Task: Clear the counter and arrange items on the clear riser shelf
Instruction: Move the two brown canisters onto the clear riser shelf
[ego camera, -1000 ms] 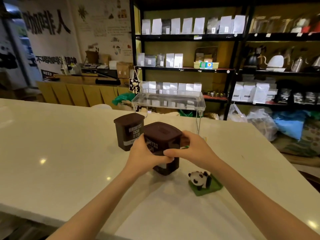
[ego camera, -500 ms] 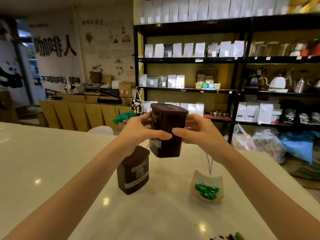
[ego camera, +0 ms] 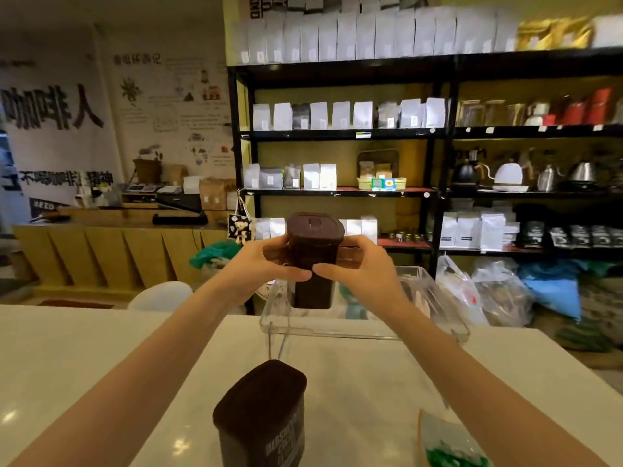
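I hold the brown cocoa tub (ego camera: 314, 261) upright, left hand (ego camera: 266, 264) and right hand (ego camera: 357, 267) clamped on its sides; it sits over the clear riser shelf (ego camera: 364, 326), base at its top; second tub (ego camera: 261, 416) waits nearer me.

Cocoa tub (ego camera: 315, 251) I'm holding w/ both hands: dark brown all over, lid same shade. Under it, riser shelf (ego camera: 364, 332): clear, see-thru. 2nd tub (ego camera: 261, 416), nearer me than the riser: dark brown w/ white lettering + a grey band. Dish (ego camera: 445, 443) right of that tub: pale w/ tan rim, bright green bits in it. Counter (ego camera: 84, 358) under the riser: glossy white. Rack (ego camera: 438, 193) behind the riser: black frame, mostly white bags.
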